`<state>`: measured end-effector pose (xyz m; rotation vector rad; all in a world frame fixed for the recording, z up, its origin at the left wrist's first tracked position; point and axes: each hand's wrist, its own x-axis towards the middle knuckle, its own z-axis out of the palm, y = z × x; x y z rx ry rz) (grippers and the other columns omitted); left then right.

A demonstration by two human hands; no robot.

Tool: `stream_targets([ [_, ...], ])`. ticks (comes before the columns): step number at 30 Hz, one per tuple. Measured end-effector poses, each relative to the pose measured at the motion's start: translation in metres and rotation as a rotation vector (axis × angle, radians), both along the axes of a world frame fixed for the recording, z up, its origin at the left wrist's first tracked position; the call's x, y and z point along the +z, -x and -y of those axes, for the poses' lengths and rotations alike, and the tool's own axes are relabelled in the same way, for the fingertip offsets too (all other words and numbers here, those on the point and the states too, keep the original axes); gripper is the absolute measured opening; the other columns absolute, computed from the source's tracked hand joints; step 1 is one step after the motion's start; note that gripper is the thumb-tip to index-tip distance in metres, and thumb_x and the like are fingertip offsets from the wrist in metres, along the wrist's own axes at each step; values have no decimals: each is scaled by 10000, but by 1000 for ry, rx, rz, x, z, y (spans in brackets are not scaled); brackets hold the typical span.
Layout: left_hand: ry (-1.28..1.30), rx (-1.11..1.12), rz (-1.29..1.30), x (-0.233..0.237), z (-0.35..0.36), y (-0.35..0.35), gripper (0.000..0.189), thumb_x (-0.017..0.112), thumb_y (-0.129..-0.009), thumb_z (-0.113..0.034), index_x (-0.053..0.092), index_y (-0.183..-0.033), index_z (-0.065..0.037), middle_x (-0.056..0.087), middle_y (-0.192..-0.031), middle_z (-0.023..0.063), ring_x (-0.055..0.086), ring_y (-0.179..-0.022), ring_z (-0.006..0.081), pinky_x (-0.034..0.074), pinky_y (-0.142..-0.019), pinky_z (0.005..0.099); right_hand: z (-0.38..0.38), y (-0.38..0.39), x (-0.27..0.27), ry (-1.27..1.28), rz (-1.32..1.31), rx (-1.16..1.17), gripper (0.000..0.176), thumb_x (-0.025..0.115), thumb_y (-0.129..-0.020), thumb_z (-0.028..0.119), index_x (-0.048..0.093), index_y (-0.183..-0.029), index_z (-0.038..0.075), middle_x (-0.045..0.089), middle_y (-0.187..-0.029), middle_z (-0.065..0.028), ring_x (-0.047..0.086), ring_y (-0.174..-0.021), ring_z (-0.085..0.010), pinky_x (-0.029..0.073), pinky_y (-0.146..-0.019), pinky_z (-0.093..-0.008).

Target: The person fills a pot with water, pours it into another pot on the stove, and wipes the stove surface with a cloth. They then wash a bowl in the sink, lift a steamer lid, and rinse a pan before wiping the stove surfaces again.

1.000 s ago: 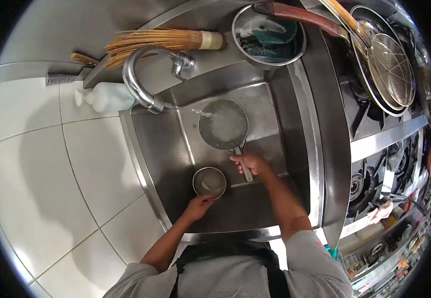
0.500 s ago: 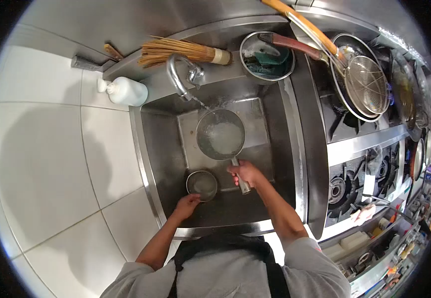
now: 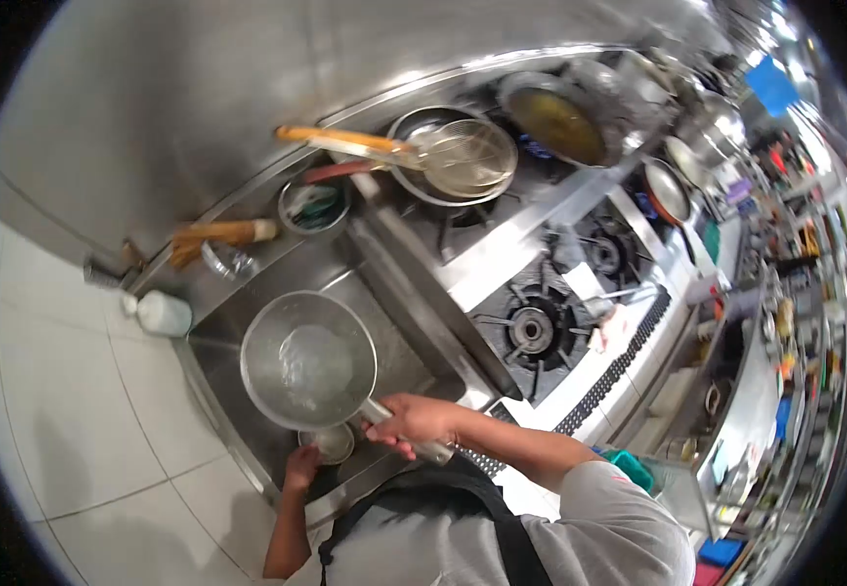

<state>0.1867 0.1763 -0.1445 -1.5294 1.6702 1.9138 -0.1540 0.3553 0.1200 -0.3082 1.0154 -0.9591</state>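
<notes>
Above sink (image 3: pixel 248 449), water-filled saucepan (image 3: pixel 308 361)

Small bowl (image 3: pixel 334 445) half hidden under pan (image 3: pixel 308 363) at sink's (image 3: pixel 216 367) near edge. Right hand (image 3: pixel 414 422) covers pan handle. Left hand (image 3: pixel 301 469) grip on bowl: can't tell.

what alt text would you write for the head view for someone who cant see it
A person's right hand grips the handle of a metal saucepan holding water, above a steel sink. The left hand is at a small metal bowl low in the sink; gas burners lie to the right.
</notes>
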Motion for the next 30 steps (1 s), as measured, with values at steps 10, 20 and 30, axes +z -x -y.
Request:
stream_targets([
  [10, -90, -118, -66, 80, -3, 66, 388, 684, -943, -288, 638, -1258, -66, 668, -1027, 18, 659, -775, 137, 519, -659, 260, -186, -30, 131, 1, 131, -361, 273, 643, -955, 155, 497, -1148, 29, 480, -703, 22, 490, -496, -50, 436, -421, -223],
  [20, -237, -908, -57, 217, -189, 229, 434, 639, -975, -406, 627, -1313, -134, 669, -1189, 36, 682, -834, 142, 509, -753, 258, -433, -77, 153, -88, 175, -881, 200, 656, -914, 79, 544, -1073, 37, 498, -715, 2, 468, -490, -88, 437, -455, -281],
  [30, -285, -1269, 205, 102, -358, 259, 530, 620, -951, -493, 597, -1355, -151, 625, -1284, 26, 647, -996, 173, 493, -889, 329, -646, -84, 130, 0, 295, -1414, 146, 609, -926, 47, 555, -1060, 24, 482, -676, -25, 438, -480, -116, 404, -442, -303],
])
